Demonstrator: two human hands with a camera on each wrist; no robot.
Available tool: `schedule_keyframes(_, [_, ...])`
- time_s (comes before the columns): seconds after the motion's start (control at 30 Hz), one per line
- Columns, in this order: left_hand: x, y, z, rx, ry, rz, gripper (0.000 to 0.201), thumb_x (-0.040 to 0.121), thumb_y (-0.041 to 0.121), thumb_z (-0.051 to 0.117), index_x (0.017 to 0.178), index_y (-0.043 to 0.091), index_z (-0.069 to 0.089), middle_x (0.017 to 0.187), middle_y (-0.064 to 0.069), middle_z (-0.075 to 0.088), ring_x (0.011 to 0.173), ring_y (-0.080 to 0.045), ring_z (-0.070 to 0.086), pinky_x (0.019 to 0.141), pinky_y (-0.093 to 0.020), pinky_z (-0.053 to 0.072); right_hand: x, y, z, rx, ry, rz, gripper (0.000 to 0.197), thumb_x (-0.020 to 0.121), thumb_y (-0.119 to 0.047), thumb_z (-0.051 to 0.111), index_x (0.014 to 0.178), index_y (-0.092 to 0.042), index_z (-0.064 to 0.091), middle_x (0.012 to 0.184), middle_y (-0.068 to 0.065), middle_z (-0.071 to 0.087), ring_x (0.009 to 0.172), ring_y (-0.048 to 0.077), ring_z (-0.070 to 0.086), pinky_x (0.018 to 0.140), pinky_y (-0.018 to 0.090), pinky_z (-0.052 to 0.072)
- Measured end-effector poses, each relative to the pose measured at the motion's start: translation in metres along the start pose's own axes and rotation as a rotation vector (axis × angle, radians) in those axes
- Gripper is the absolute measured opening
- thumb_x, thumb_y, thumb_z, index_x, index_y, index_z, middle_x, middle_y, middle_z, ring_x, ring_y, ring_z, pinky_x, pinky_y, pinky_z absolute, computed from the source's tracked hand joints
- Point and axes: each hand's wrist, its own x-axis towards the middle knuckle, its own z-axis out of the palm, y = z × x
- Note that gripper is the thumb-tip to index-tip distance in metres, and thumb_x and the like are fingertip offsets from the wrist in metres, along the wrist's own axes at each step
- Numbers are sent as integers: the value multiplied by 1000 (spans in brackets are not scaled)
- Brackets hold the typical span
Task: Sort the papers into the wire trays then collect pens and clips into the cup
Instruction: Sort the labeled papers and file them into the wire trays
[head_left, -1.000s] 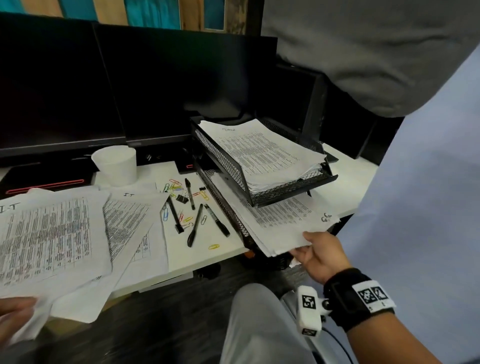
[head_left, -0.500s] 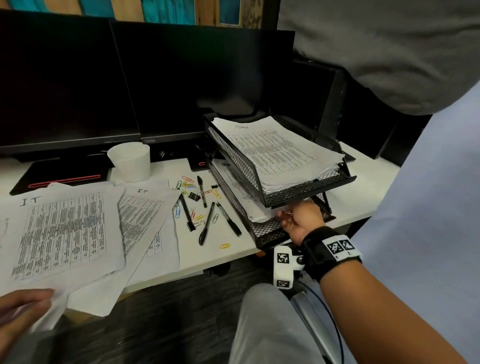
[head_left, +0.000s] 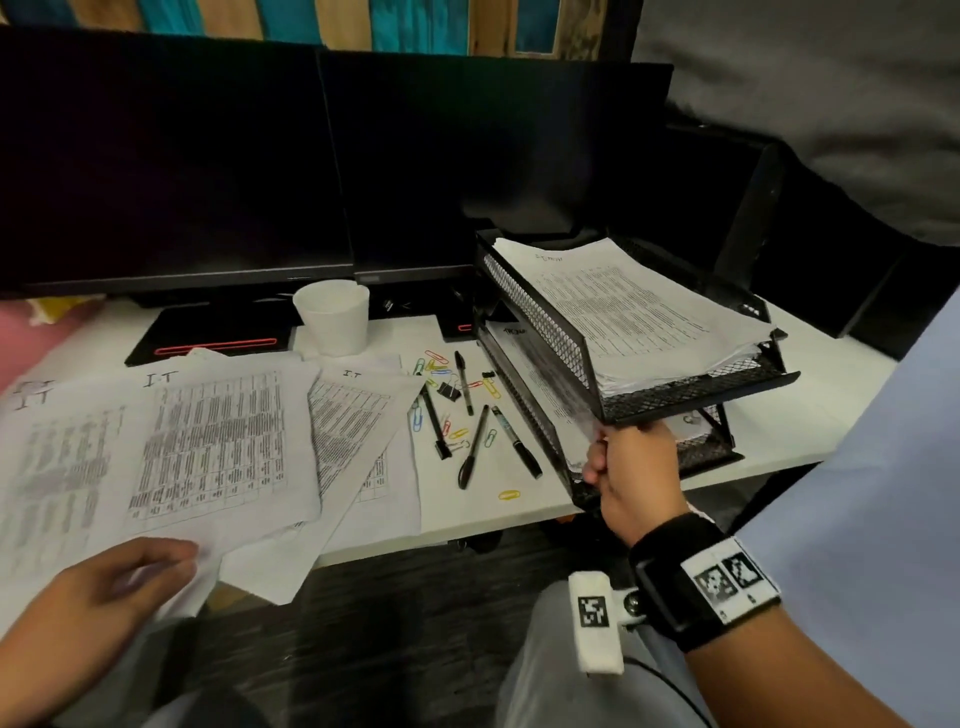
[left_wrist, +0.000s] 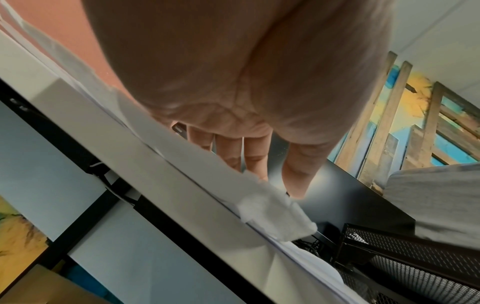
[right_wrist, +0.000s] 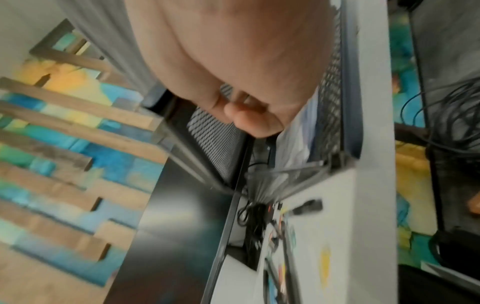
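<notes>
Under the upper tray (head_left: 691, 392), right hand (head_left: 631, 475) curls.

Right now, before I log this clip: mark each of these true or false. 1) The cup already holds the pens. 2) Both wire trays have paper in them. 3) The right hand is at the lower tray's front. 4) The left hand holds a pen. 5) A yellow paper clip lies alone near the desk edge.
1) False: the pens lie on the desk; none shows in the cup.
2) True: upper tray and lower tray both hold sheets.
3) True: the right hand is there.
4) False: the left hand rests on loose papers.
5) True: yellow paper clip.
</notes>
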Motion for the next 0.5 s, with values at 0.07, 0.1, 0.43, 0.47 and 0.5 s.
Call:
schedule_keyframes(0.07, [-35, 95, 4, 10, 18, 20, 9, 90, 26, 79, 94, 34, 81, 99, 26, 77, 97, 3, 67, 100, -25, 46, -17, 4, 17, -21, -139, 19, 21, 98, 5, 54, 86, -12, 57, 65, 3, 44, 44, 14, 36, 39, 25, 33])
schedule_keyframes(0.1, [-44, 119, 4, 30, 33, 47, 9, 89, 23, 80, 91, 32, 81, 95, 30, 76, 94, 5, 68, 96, -17, 44, -24, 6, 25, -39, -216, 34, 18, 99, 4, 55, 89, -11, 59, 64, 4, 46, 44, 15, 41, 39, 26, 38])
schedule_keyframes(0.43, [-52, 131, 7, 14, 60, -69, 13, 80, 47, 80, 92, 49, 75, 98, 30, 76, 105, 2, 70, 104, -35, 51, -42, 44, 138, -221, -636, 345, 34, 100, -8, 66, 133, -11, 63, 126, 8, 63, 128, 26, 56, 105, 44, 54])
schedule_keyframes(0.47, [-51, 131, 7, 37, 50, -61, 13, 86, 38, 80, 90, 49, 75, 98, 33, 74, 106, 4, 68, 101, -30, 50, -38, 45, 146, -230, -620, 350, 35, 100, -7, 64, 135, -10, 60, 123, 7, 62, 125, 27, 56, 100, 43, 56])
schedule_keyframes(0.5, [-52, 133, 7, 45, 35, -62, 16, 89, 34, 79, 89, 49, 75, 98, 36, 73, 106, 6, 67, 97, -25, 48, -34, 46, 154, -245, -604, 353, 35, 102, -7, 62, 137, -10, 58, 119, 6, 62, 118, 27, 57, 90, 41, 57])
